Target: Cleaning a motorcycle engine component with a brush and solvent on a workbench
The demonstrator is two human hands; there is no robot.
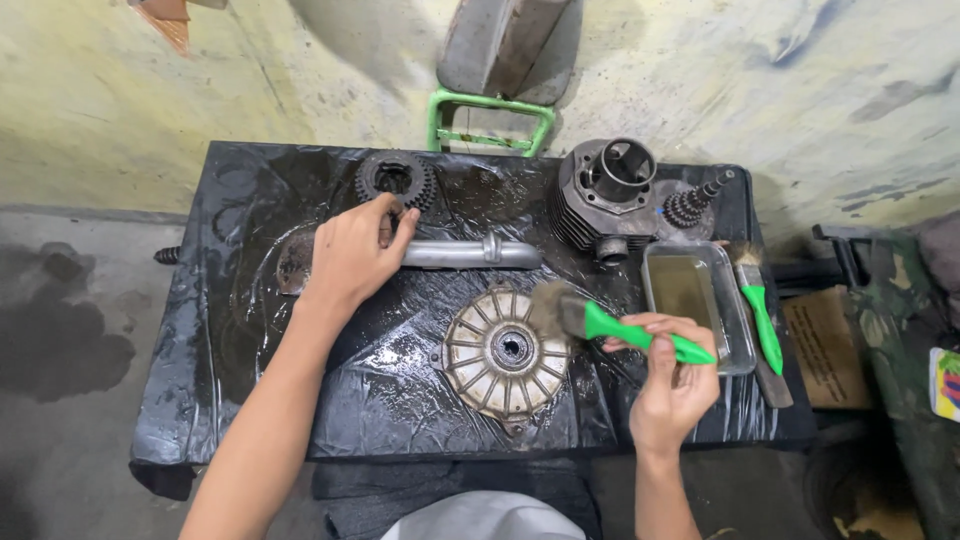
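Two bare hands are working over a low table wrapped in wet black plastic sheeting (pixel 250 400), likely there to keep oil and grime off the surface. The right hand (pixel 672 385), at about four o'clock on the table, is pinching a green-handled paintbrush (pixel 600 322) between thumb and curled fingers, with its dirty bristles lying against the two o'clock edge of a round ribbed metal cover (pixel 503 352). That cover is lying flat near the table's middle, ribs up, so the brush can get into the grooves. The left hand (pixel 352 255), at about ten o'clock, is resting palm down with fingers loosely bent over the left end of a grey metal tube (pixel 470 252); whether it is actually gripping the tube cannot be told. A toothed gear cluster (pixel 396 180) is sitting just beyond the fingertips at eleven o'clock. At one o'clock a finned engine cylinder (pixel 605 195) is standing bore up, with a small geared shaft (pixel 695 203) beside it. At three o'clock a shallow metal tray of brownish liquid (pixel 690 300) is waiting near the brush hand, probably for dipping, and a second green brush (pixel 757 305) is lying along its right rim.
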